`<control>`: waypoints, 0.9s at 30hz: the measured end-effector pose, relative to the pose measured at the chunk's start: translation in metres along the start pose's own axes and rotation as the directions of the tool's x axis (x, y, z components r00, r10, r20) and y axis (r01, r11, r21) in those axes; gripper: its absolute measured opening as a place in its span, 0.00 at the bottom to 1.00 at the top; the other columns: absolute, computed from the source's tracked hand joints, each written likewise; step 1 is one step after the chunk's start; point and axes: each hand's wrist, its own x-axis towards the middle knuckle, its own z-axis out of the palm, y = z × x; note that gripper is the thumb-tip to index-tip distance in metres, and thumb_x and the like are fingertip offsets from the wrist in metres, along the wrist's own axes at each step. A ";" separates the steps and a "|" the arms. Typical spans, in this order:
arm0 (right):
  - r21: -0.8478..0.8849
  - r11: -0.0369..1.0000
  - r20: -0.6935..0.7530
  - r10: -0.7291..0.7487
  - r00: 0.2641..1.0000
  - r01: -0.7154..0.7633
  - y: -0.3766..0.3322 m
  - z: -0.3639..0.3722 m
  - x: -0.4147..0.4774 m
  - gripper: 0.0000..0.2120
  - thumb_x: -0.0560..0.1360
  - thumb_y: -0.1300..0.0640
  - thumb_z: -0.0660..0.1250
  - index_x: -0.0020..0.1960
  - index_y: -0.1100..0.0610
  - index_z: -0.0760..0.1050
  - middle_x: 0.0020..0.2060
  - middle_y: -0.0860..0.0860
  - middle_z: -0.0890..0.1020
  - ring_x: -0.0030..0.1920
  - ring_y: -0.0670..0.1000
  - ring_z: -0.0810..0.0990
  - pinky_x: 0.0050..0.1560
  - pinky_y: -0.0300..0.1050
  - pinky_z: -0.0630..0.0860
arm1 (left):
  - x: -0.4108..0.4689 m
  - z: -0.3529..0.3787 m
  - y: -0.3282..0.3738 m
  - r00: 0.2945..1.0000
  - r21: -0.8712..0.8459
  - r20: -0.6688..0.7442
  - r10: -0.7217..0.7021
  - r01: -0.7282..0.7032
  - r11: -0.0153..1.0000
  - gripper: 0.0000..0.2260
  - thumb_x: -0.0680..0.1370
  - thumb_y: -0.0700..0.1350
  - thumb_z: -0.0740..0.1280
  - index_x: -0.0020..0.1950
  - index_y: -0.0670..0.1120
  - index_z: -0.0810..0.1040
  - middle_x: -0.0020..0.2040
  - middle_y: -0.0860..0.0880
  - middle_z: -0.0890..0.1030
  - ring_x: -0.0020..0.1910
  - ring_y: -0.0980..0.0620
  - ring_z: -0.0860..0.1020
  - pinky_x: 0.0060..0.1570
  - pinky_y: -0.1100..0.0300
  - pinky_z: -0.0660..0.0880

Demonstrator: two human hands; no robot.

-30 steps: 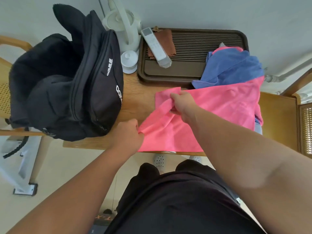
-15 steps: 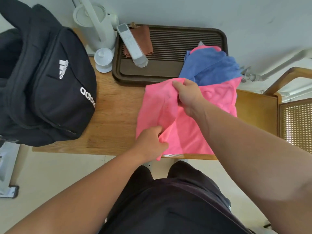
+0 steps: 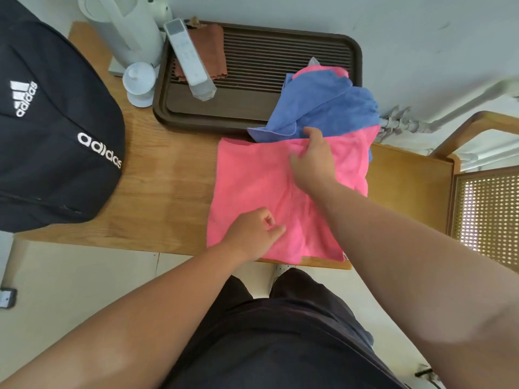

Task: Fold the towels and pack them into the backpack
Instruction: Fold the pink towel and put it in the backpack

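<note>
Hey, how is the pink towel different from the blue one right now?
The pink towel lies spread fairly flat on the table; the blue towel sits crumpled in a heap, partly on the tray. The right hand grips the pink towel's far edge; the blue towel is not gripped. Both are plain single-coloured cloths, and neither is in the backpack.

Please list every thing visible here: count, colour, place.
backpack: 1, black, table's left end
kettle: 1, white, far left
cup: 1, white, beside kettle
tray: 1, dark brown, far middle
remote: 1, white, on tray
cloth: 1, brown, on tray
blue towel: 1, blue, tray's right end
pink towel: 1, pink, spread on table
table: 1, wooden, under everything
chair: 1, wooden, right
left hand: 1, on pink towel, near side
right hand: 1, fingers pinch pink towel's far edge
</note>
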 end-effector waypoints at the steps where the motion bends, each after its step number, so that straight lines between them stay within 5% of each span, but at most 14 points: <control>1: -0.078 0.995 -0.033 -0.069 0.997 0.066 0.002 0.001 -0.006 0.29 0.75 0.56 0.65 0.75 0.52 0.65 0.64 0.54 0.73 0.61 0.55 0.73 0.63 0.49 0.69 | 0.002 -0.004 -0.007 0.994 0.004 -0.106 -0.017 0.018 1.000 0.10 0.79 0.56 0.67 0.49 0.50 0.75 0.45 0.51 0.80 0.42 0.51 0.79 0.43 0.53 0.78; 3: -0.273 0.935 -0.028 -0.242 0.970 0.226 0.005 0.009 -0.021 0.31 0.71 0.54 0.69 0.74 0.51 0.67 0.67 0.55 0.70 0.65 0.58 0.69 0.67 0.55 0.67 | 0.006 -0.012 -0.024 0.948 0.011 -0.311 -0.067 0.074 0.997 0.08 0.79 0.52 0.67 0.49 0.48 0.73 0.43 0.51 0.77 0.39 0.52 0.76 0.35 0.55 0.72; 6: -0.465 0.749 0.165 -0.451 0.877 0.472 0.005 0.026 -0.035 0.26 0.72 0.50 0.69 0.70 0.50 0.72 0.71 0.55 0.68 0.69 0.61 0.66 0.68 0.59 0.64 | 0.010 -0.027 -0.056 0.865 -0.015 -0.460 -0.202 0.219 0.976 0.11 0.78 0.53 0.69 0.54 0.50 0.71 0.48 0.52 0.75 0.41 0.52 0.76 0.35 0.58 0.68; 11: -0.502 0.626 0.617 -0.224 0.754 0.597 -0.007 0.061 -0.031 0.31 0.80 0.40 0.60 0.80 0.45 0.57 0.82 0.52 0.50 0.80 0.59 0.50 0.76 0.61 0.54 | 0.017 -0.036 -0.094 0.857 0.074 -0.375 -0.354 0.408 0.910 0.14 0.77 0.57 0.68 0.47 0.46 0.77 0.42 0.50 0.80 0.38 0.50 0.78 0.32 0.57 0.68; 17: -0.602 0.544 0.655 -0.080 0.751 0.584 0.007 0.090 -0.021 0.45 0.75 0.30 0.62 0.81 0.39 0.40 0.80 0.49 0.34 0.79 0.61 0.33 0.77 0.68 0.43 | 0.019 -0.043 -0.100 0.910 0.129 -0.263 -0.321 0.363 0.923 0.15 0.78 0.53 0.69 0.37 0.47 0.76 0.34 0.48 0.79 0.34 0.47 0.78 0.32 0.56 0.68; 27: -0.569 0.565 0.653 -0.131 0.746 0.597 -0.036 0.158 -0.046 0.48 0.73 0.34 0.67 0.81 0.39 0.40 0.80 0.48 0.34 0.80 0.60 0.33 0.77 0.69 0.43 | -0.009 -0.102 -0.168 0.916 0.162 -0.267 -0.299 0.348 0.923 0.12 0.78 0.51 0.70 0.39 0.45 0.76 0.37 0.46 0.81 0.39 0.43 0.80 0.39 0.52 0.76</control>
